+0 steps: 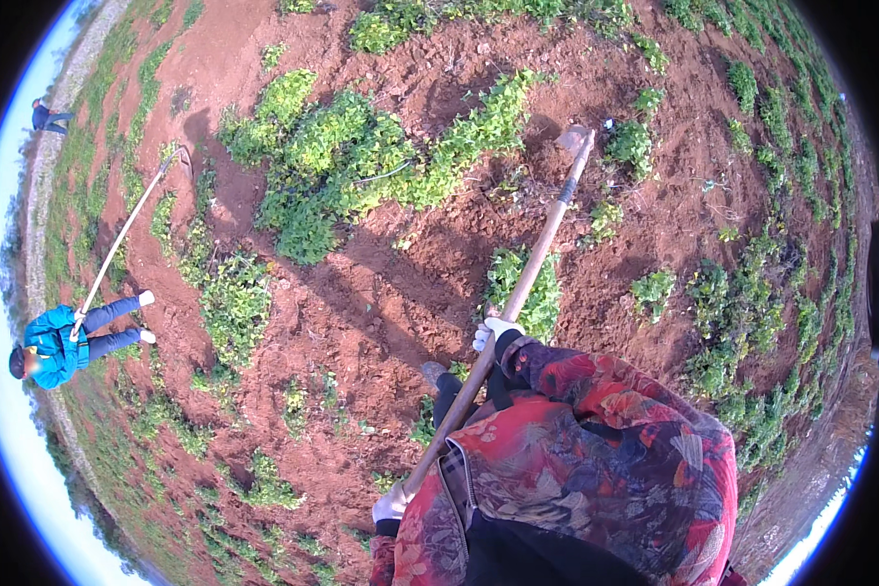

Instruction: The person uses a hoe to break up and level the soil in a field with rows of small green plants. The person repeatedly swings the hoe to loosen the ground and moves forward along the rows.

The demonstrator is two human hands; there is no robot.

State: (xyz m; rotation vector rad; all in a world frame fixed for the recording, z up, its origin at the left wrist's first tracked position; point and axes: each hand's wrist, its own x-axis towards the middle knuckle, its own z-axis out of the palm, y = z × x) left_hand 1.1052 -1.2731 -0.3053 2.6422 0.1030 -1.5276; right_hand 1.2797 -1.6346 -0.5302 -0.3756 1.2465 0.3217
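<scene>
A long wooden-handled hoe runs diagonally before me, its handle (538,256) rising from lower left to upper right. My left hand (392,504), in a white glove, grips the butt end beside my jacket. Further up, my right hand (497,331) is closed around the middle of the handle, also gloved in white. The hoe's metal blade (574,138) is at the far end, over or against reddish soil; whether it touches cannot be told. Close to the blade grows a small leafy plant (631,146). Another green plant (527,293) lies partly behind the handle.
Dense leafy vines (351,154) spread over the red soil (381,293) ahead. One shoe of mine (434,372) shows beside the handle. At left a person in a teal jacket (55,340) holds another hoe (124,227). A second person (50,117) stands farther off.
</scene>
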